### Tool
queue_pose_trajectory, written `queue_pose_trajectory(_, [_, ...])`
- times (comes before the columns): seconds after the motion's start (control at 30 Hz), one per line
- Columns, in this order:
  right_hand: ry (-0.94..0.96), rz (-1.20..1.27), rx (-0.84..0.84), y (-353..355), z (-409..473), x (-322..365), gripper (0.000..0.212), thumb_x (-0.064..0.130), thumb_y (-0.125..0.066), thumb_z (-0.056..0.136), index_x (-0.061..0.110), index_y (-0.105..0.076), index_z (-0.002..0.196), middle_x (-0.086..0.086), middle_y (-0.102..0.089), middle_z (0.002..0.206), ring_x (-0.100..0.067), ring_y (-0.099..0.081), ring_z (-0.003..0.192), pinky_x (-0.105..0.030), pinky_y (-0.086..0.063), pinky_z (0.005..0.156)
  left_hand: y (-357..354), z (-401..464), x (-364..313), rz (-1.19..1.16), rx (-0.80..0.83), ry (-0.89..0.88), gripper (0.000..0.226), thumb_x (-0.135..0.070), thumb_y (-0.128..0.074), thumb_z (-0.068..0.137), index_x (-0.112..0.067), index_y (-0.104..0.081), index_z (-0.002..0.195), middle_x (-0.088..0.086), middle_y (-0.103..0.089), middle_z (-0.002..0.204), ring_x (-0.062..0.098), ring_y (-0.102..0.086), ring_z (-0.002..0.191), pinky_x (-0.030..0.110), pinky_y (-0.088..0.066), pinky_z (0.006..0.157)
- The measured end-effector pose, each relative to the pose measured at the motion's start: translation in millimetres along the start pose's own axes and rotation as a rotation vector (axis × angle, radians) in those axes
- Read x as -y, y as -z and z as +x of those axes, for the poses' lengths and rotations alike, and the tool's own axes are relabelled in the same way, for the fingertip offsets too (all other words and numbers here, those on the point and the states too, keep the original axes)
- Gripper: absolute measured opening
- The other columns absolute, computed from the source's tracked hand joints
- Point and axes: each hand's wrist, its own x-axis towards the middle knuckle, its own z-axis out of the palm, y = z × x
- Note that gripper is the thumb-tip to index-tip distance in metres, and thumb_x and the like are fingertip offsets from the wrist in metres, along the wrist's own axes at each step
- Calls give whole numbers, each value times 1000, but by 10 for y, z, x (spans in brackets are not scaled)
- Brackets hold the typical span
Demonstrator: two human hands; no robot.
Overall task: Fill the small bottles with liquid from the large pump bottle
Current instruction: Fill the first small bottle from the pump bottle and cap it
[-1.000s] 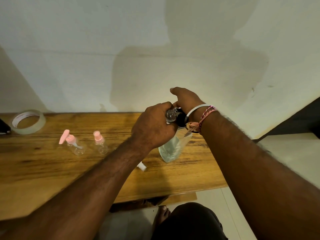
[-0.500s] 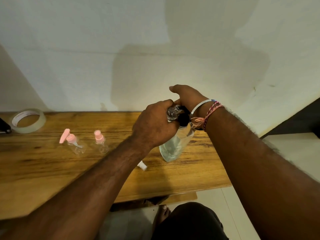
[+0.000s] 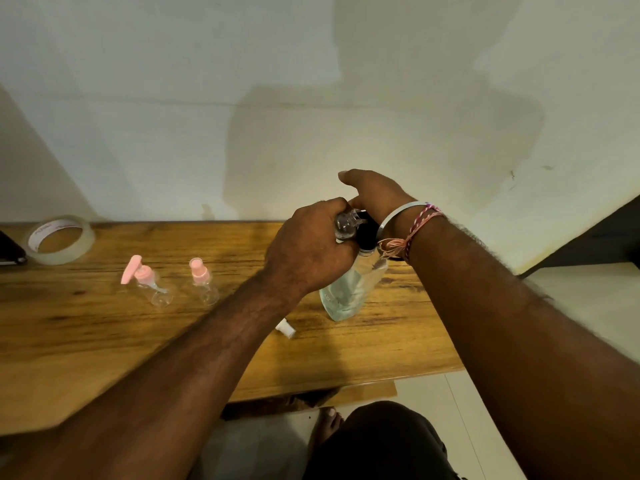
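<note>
The large clear pump bottle (image 3: 346, 292) stands on the wooden table (image 3: 104, 341), partly filled with clear liquid, its black pump head under my hands. My left hand (image 3: 308, 251) grips a small clear bottle (image 3: 346, 225) and holds it against the pump's top. My right hand (image 3: 374, 195) rests on top of the black pump head; how its fingers lie is hidden. Two small clear bottles stand to the left: one with a pink pump cap (image 3: 149, 282), one with a pink spray cap (image 3: 202, 280). A small white cap (image 3: 285, 329) lies in front of the large bottle.
A roll of clear tape (image 3: 59, 239) lies at the table's back left, next to a dark object (image 3: 10, 251) at the frame edge. A wall rises right behind the table. My knee and foot show below the front edge.
My right hand has risen a little on the pump head. My left hand with the small bottle stays at the pump's top.
</note>
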Motion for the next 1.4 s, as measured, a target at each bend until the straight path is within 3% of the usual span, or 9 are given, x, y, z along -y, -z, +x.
queue_pose_trajectory(0.07, [-33, -8, 21, 21, -17, 33, 48, 48, -60, 94, 6, -64, 116, -19, -68, 118, -33, -68, 94, -43, -55, 93, 11, 5, -22, -23, -3, -9, 18, -35, -78, 90, -32, -62, 97, -17, -64, 81, 11, -65, 77, 26, -47, 64])
queue_pose_trajectory(0.2, [-73, -10, 59, 45, -64, 75, 58, 51, -58, 94, 2, -63, 125, -19, -69, 114, -31, -63, 82, -35, -53, 77, 10, 6, -28, -17, -3, -11, 18, -34, -78, 91, -27, -66, 103, -14, -65, 84, 12, -65, 79, 29, -51, 67])
queue_pose_trajectory(0.33, [-68, -6, 49, 33, -52, 45, 55, 51, -59, 94, 4, -63, 122, -18, -70, 115, -33, -66, 86, -41, -55, 87, 1, 5, -20, -26, -4, -13, 18, -33, -78, 91, -26, -68, 104, -16, -64, 83, 11, -65, 78, 26, -49, 66])
queue_pose_trajectory(0.63, [44, -110, -29, 1, -26, -24, 29, 42, -55, 99, 15, -59, 88, -8, -65, 93, -24, -63, 77, -31, -48, 67, -19, 8, 41, 1, -3, -7, 14, -29, -77, 88, -31, -65, 94, -13, -68, 80, 9, -64, 74, 29, -49, 62])
queue_pose_trajectory(0.83, [84, -139, -41, -2, -30, -31, 28, 44, -56, 97, 19, -61, 85, -9, -68, 101, -32, -69, 100, -47, -53, 100, -22, 4, 35, 8, 0, -2, 14, -29, -77, 88, -29, -67, 96, -12, -68, 81, 10, -65, 74, 31, -51, 62])
queue_pose_trajectory(1.0, [-29, -29, 44, 22, -82, 24, 48, 50, -59, 94, 3, -66, 105, -15, -64, 99, -30, -63, 81, -36, -54, 78, -6, 1, -1, -38, -8, -8, 16, -32, -78, 90, -32, -64, 98, -19, -64, 80, 9, -64, 76, 24, -44, 63])
queue_pose_trajectory(1.1, [-56, -28, 92, 33, -98, 42, 61, 55, -61, 90, 1, -67, 119, -17, -69, 104, -32, -64, 83, -43, -54, 91, -1, 2, -6, -36, -17, -4, 23, -34, -79, 90, -24, -71, 109, -12, -71, 89, 11, -67, 82, 30, -54, 69])
queue_pose_trajectory(1.27, [-61, -32, 79, 35, -107, 40, 59, 53, -61, 91, 1, -68, 117, -16, -67, 101, -32, -64, 83, -44, -54, 93, 2, -1, -16, -51, -9, -1, 21, -35, -78, 90, -26, -71, 107, -12, -71, 88, 11, -68, 81, 30, -54, 69])
queue_pose_trajectory(1.4, [-45, -12, 59, 19, -107, 21, 47, 47, -60, 94, 2, -65, 107, -16, -63, 97, -31, -63, 78, -35, -53, 77, 6, -1, -19, -47, 2, -1, 17, -33, -79, 89, -34, -63, 94, -16, -67, 80, 10, -65, 75, 27, -47, 63])
